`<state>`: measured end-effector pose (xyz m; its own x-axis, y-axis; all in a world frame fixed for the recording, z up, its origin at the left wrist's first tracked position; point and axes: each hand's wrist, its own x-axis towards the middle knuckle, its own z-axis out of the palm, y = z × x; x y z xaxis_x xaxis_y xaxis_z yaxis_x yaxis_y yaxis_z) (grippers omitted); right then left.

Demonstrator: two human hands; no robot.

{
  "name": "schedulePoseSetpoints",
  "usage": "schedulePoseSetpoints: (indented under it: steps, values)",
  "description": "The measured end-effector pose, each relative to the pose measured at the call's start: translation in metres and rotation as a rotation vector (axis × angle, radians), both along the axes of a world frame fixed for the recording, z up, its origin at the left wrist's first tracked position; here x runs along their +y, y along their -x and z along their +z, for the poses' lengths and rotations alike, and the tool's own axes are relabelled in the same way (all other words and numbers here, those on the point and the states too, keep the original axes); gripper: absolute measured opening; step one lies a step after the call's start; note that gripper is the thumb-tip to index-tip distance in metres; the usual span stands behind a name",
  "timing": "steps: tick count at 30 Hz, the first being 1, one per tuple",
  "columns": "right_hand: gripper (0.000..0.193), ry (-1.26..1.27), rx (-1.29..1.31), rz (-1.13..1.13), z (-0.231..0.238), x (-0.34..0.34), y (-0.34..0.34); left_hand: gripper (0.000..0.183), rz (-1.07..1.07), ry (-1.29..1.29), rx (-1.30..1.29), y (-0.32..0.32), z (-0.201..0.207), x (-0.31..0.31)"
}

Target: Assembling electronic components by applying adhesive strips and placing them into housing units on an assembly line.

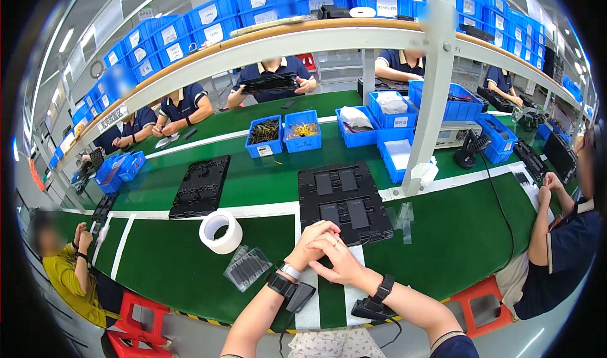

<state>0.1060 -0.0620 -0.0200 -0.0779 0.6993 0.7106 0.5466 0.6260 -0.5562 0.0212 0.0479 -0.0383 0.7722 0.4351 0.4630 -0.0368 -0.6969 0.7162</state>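
The black moulded tray (344,201) with its four dark rectangular inserts lies on the green conveyor belt (455,231), just beyond my hands. My left hand (311,243) and right hand (338,257) overlap at its near edge, fingers curled; whether they grip anything I cannot tell. A white tape roll (220,231) stands to the left, with a clear bag of dark parts (248,267) nearer.

left hand (311,243) fingers hidden under right hand (338,257), co-workers' faces blurred

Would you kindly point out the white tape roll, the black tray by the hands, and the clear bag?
white tape roll (220,231), head view, outer side.
black tray (344,200), head view, centre.
clear bag (247,267), head view, middle.
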Motion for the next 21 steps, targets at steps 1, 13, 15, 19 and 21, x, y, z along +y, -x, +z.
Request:
schedulePoseSetpoints:
  steps: [1, 13, 15, 19, 21]
  values:
    - [0.037, 0.008, -0.010, 0.003, 0.001, -0.001, 0.000, 0.020, 0.005, 0.017, 0.012, 0.000, 0.002, -0.001]
    - [0.026, -0.055, -0.116, -0.213, 0.042, -0.008, -0.036, 0.013, 0.081, 0.053, -0.009, -0.005, -0.002, -0.006]
    - [0.025, -0.024, -0.109, -0.323, 0.045, -0.012, -0.057, 0.008, 0.109, 0.070, 0.028, -0.003, 0.002, -0.008]
    - [0.024, -0.020, -0.016, -0.521, 0.012, -0.012, -0.095, 0.006, 0.109, 0.100, 0.044, -0.005, 0.007, -0.009]
    - [0.025, -0.012, 0.073, -0.539, 0.012, -0.005, -0.102, 0.006, 0.108, 0.072, 0.049, -0.007, 0.013, -0.004]
